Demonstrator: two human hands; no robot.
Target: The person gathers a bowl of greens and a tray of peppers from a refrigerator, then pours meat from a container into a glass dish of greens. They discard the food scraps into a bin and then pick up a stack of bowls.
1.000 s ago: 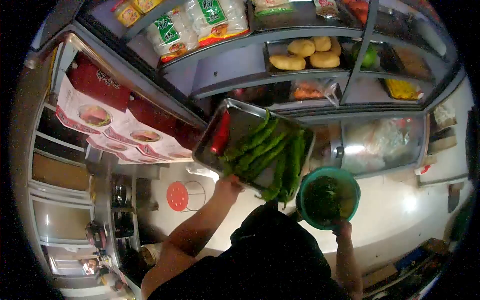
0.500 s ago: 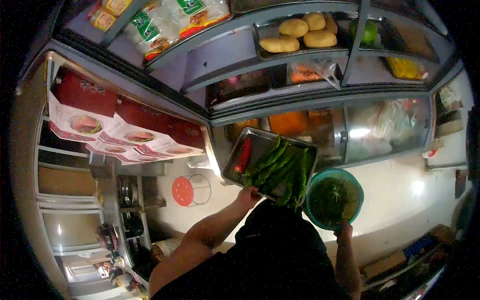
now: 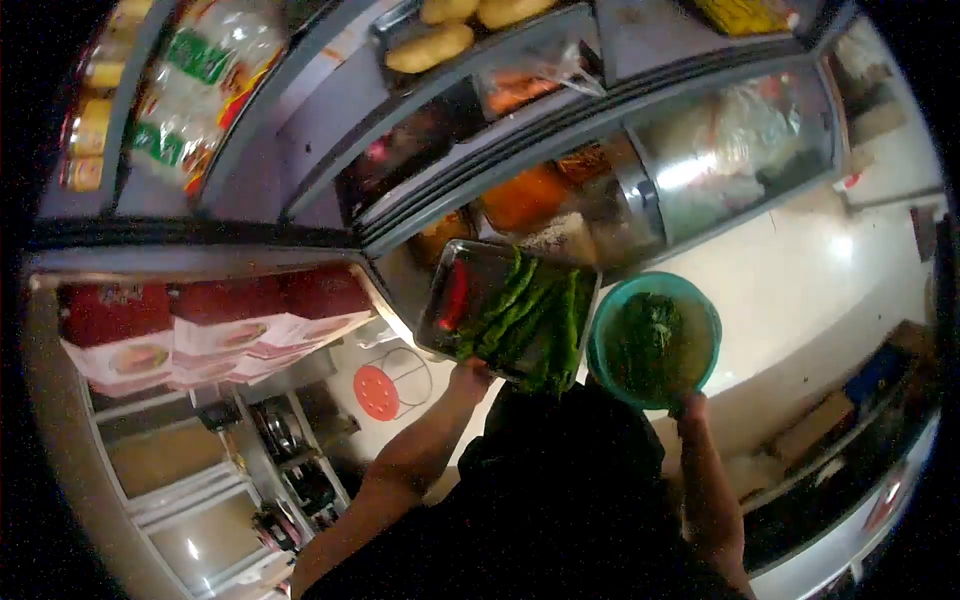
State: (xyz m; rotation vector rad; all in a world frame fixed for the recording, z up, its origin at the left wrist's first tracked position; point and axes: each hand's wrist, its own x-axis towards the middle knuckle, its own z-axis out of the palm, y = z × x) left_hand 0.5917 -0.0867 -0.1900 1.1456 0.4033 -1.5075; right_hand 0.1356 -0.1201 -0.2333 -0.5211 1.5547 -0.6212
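My left hand [image 3: 470, 374] grips the near edge of a metal tray [image 3: 488, 254], its fingers mostly hidden beneath. Several long green peppers [image 3: 530, 317] lie across the tray, and one red pepper [image 3: 455, 296] is at its left side. My right hand [image 3: 690, 405] is closed on the near rim of a round teal basin [image 3: 715, 328]. Leafy greens [image 3: 655, 330] lie inside the basin. Tray and basin are side by side in front of my body, the basin on the right.
Ahead stands a glass-fronted cabinet [image 3: 735, 150], with potatoes [image 3: 430, 47] and bagged carrots [image 3: 520, 92] on the shelves above. Red and white boxes [image 3: 225, 335] are at left, near a red stool [image 3: 376, 392]. A cluttered low shelf [image 3: 810, 430] is at right.
The view has turned and come closer to the cabinet, so the upper shelves slide up and left. Both hands keep hold of the tray and the basin.
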